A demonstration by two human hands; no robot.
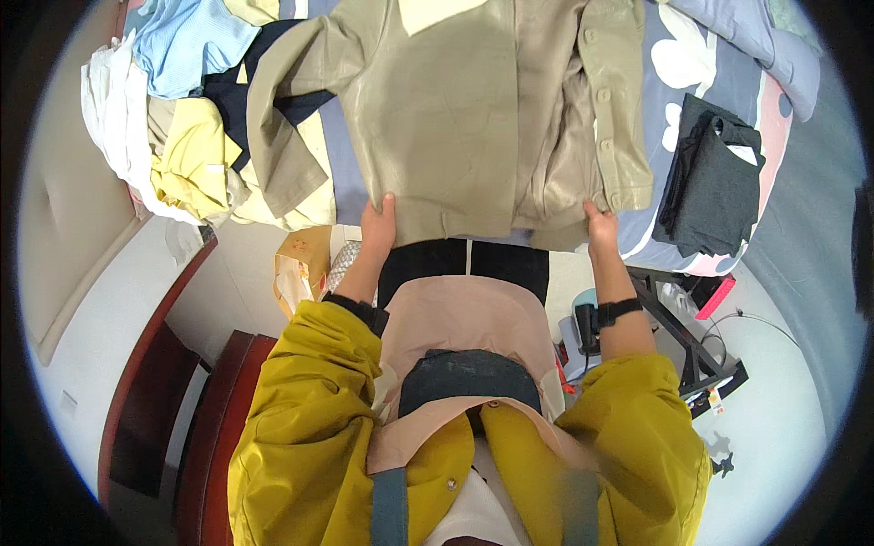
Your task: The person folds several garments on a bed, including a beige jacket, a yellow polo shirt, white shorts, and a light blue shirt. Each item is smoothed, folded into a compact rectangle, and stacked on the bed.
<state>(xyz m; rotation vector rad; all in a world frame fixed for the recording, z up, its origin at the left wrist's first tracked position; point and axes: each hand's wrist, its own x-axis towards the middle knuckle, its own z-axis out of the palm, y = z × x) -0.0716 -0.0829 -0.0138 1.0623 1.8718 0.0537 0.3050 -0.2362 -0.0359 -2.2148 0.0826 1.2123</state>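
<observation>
A khaki leather-look jacket (446,118) with a cream collar lies spread on the bed, its hem toward me. My left hand (379,224) grips the hem near its left corner, thumb on top and the other fingers hidden. On the right, my right hand (600,227) pinches the hem below the buttoned edge of the sleeve, fingers mostly under the cloth. One sleeve (282,164) hangs bent out to the left. The other sleeve (612,109) lies along the jacket's right side, and the front panel there is folded open, showing the lining.
A heap of clothes, with a light blue top (196,45), a yellow garment (196,155) and a white one (114,100), covers the bed's left side. Folded dark grey clothing (715,182) lies at the right on the patterned bedding (678,55). A paper bag (305,264) stands below the bed.
</observation>
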